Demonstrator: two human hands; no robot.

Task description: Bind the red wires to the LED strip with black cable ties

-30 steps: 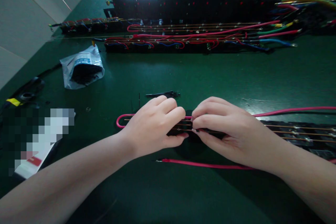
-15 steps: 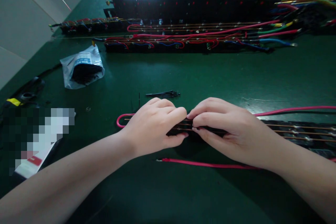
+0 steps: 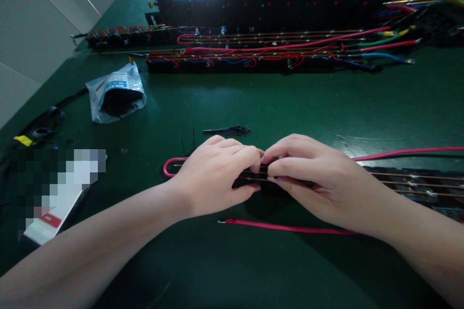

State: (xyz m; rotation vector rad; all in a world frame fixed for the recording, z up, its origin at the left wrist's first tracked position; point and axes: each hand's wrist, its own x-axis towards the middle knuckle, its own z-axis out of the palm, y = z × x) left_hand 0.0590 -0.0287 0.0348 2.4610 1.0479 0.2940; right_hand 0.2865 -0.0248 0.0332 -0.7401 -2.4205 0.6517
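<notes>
A long black strip with thin copper rods (image 3: 398, 182) lies crosswise on the green table under both hands. My left hand (image 3: 221, 171) arches over its left part, with the thumb on the near side and the fingers on the far side. My right hand (image 3: 315, 169) is just to the right, fingertips pinched at the rods and nearly touching the left fingers. A small dark bit shows at its thumb tip, too small to name. A red cable (image 3: 167, 168) loops round the strip's left end. Beyond the left hand, a thin black tail (image 3: 193, 138) sticks up.
Loose black cable ties (image 3: 228, 130) lie just beyond my hands. A clear plastic bag (image 3: 118, 94) of black contents sits farther left. A red cable end (image 3: 235, 222) lies in front. Wired black strips (image 3: 217, 63) line the back; a white box (image 3: 54, 224) is at left.
My left fingertips have shifted slightly, the index finger now bent down by the right fingertips. The whole view has moved a little; the strip and cables lie as before.
</notes>
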